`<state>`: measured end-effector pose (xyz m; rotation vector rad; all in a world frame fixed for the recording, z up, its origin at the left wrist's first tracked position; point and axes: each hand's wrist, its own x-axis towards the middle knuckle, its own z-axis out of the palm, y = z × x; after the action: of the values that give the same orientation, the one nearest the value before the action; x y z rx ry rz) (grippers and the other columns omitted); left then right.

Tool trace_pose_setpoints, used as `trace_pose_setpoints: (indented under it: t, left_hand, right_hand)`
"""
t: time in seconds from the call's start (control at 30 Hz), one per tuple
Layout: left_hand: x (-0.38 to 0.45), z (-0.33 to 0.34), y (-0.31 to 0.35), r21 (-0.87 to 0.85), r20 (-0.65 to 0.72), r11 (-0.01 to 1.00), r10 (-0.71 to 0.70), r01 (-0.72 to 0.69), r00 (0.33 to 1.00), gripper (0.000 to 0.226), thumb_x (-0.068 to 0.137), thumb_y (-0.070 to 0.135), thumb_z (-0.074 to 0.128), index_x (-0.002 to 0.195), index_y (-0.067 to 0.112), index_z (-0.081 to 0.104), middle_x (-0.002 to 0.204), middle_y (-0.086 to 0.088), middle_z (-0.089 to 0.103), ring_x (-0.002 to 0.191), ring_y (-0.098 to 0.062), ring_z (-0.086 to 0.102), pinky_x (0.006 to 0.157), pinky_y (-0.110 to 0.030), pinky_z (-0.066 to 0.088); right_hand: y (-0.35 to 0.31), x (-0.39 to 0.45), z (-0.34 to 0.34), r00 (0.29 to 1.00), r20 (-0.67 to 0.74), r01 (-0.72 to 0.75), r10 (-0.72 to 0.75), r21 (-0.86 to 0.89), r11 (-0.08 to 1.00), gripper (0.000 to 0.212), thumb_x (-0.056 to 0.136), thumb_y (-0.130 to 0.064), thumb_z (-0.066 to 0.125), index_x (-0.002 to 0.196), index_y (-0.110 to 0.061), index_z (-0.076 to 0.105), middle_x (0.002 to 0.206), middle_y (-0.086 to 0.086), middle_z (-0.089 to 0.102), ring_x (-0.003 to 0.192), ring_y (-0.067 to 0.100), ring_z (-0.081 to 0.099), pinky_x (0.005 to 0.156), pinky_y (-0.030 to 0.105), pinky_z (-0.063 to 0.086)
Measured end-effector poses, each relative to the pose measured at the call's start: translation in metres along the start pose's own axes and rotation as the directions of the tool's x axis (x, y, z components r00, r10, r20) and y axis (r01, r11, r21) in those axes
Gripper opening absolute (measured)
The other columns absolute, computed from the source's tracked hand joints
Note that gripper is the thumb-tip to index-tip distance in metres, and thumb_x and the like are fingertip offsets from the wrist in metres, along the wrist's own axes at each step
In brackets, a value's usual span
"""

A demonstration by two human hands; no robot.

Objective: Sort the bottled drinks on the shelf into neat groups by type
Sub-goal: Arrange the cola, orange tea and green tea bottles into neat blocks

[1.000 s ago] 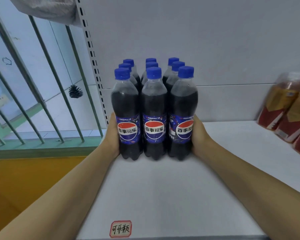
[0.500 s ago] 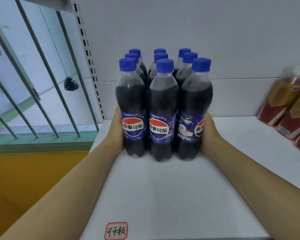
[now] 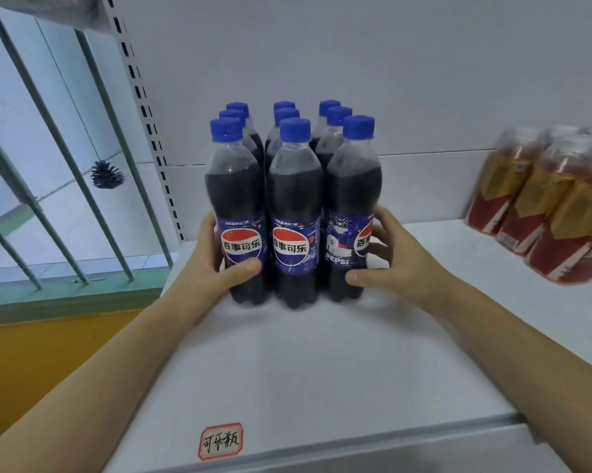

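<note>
Several dark cola bottles [image 3: 294, 186] with blue caps and blue Pepsi labels stand in a tight block of three rows on the white shelf [image 3: 305, 363]. My left hand [image 3: 212, 268] holds the front-left bottle [image 3: 235, 186], with its thumb across the front below the label. My right hand [image 3: 395, 261] wraps the front-right bottle [image 3: 352, 186], thumb at its front and fingers curled round its right side. The back rows are mostly hidden behind the front row.
Amber tea bottles [image 3: 543, 206] with red and gold labels stand grouped at the right of the shelf. A red-bordered handwritten tag [image 3: 220, 441] sits on the shelf's front edge. A slotted upright post [image 3: 144, 107] and window bars [image 3: 49, 131] lie to the left.
Both thumbs have come round onto the fronts of the outer front bottles, where before the palms pressed the block's sides. The front-right bottle's label has turned.
</note>
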<state>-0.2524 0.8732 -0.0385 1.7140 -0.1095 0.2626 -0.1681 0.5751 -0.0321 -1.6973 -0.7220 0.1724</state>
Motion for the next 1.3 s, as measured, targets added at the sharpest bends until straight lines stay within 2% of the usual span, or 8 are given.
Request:
trace_pose_setpoints:
  t: [0.17,0.27,0.5,0.63,0.7,1.0,1.2,1.3]
  left_hand:
    - [-0.009,0.008,-0.005,0.253,-0.038,0.963,0.103,-0.090,0.994,0.116,0.068,0.007,0.093,0.156,0.025,0.021,0.139,0.014,0.057,0.121,0.002,0.059,0.091,-0.010,0.050]
    - [-0.008,0.014,-0.006,0.301,-0.066,0.948,0.129,-0.104,0.989,0.115,0.068,0.003,0.091,0.156,0.023,0.019,0.138,0.014,0.056,0.117,0.009,0.058,0.088,-0.004,0.047]
    - [-0.016,0.025,-0.002,0.314,-0.150,0.944,0.151,-0.098,0.977,0.131,0.049,0.035,0.099,0.156,0.028,0.023,0.143,0.015,0.054,0.126,0.003,0.055,0.102,-0.018,0.048]
    - [-0.020,0.033,-0.002,0.405,-0.208,0.911,0.167,-0.071,0.964,0.136,0.050,0.033,0.101,0.157,0.028,0.018,0.141,0.023,0.049,0.117,0.010,0.050,0.087,0.004,0.037]
    - [-0.021,0.034,-0.002,0.418,-0.223,0.906,0.168,-0.062,0.960,0.131,0.051,0.034,0.101,0.155,0.028,0.022,0.137,0.023,0.050,0.113,0.008,0.049,0.081,0.004,0.037]
    - [-0.020,0.037,0.000,0.464,-0.256,0.885,0.173,-0.036,0.951,0.122,0.054,0.035,0.100,0.152,0.028,0.026,0.127,0.025,0.053,0.109,0.003,0.052,0.087,-0.011,0.039]
    - [-0.021,0.036,0.000,0.492,-0.255,0.870,0.153,-0.008,0.955,0.110,0.057,0.037,0.098,0.146,0.025,0.034,0.122,0.023,0.052,0.106,-0.001,0.051,0.078,-0.003,0.036]
    - [-0.022,0.032,-0.001,0.484,-0.237,0.875,0.152,-0.019,0.960,0.108,0.060,0.036,0.097,0.148,0.028,0.035,0.131,0.020,0.056,0.112,-0.002,0.054,0.088,-0.010,0.040]
  right_hand:
    - [0.005,-0.008,0.017,0.982,-0.171,0.044,-0.078,-0.194,0.980,0.073,0.069,-0.028,0.084,0.132,-0.039,0.049,0.119,-0.027,0.063,0.106,0.003,0.065,0.079,0.024,0.054]
    - [0.010,-0.009,0.026,0.961,-0.256,0.020,-0.100,-0.296,0.955,0.073,0.074,-0.032,0.089,0.134,-0.037,0.047,0.116,-0.023,0.063,0.099,0.007,0.064,0.070,0.027,0.058]
    - [0.016,-0.004,0.032,0.974,-0.218,0.012,-0.058,-0.209,0.978,0.086,0.080,-0.027,0.086,0.149,-0.030,0.034,0.140,-0.017,0.051,0.123,0.004,0.054,0.095,0.031,0.055]
    - [0.015,0.000,0.035,0.995,-0.074,0.044,-0.061,-0.216,0.975,0.095,0.083,-0.018,0.083,0.156,-0.026,0.023,0.149,-0.016,0.048,0.135,0.002,0.048,0.112,0.032,0.044]
    - [0.015,0.002,0.035,0.999,-0.029,0.034,-0.041,-0.225,0.974,0.099,0.084,-0.022,0.080,0.159,-0.026,0.016,0.151,-0.018,0.046,0.137,0.002,0.046,0.116,0.034,0.040]
    - [0.020,0.005,0.033,0.999,-0.046,0.006,-0.018,-0.248,0.969,0.099,0.084,-0.025,0.081,0.158,-0.029,0.016,0.147,-0.023,0.048,0.134,0.000,0.049,0.116,0.038,0.041]
    - [0.014,0.000,0.033,0.998,-0.058,0.018,-0.034,-0.254,0.967,0.097,0.082,-0.026,0.085,0.156,-0.032,0.023,0.144,-0.023,0.051,0.130,0.000,0.052,0.112,0.034,0.045]
    - [0.004,-0.005,0.035,0.995,-0.101,0.006,-0.027,-0.201,0.980,0.098,0.076,-0.023,0.089,0.151,-0.037,0.027,0.134,-0.034,0.053,0.120,-0.010,0.055,0.100,0.020,0.051]
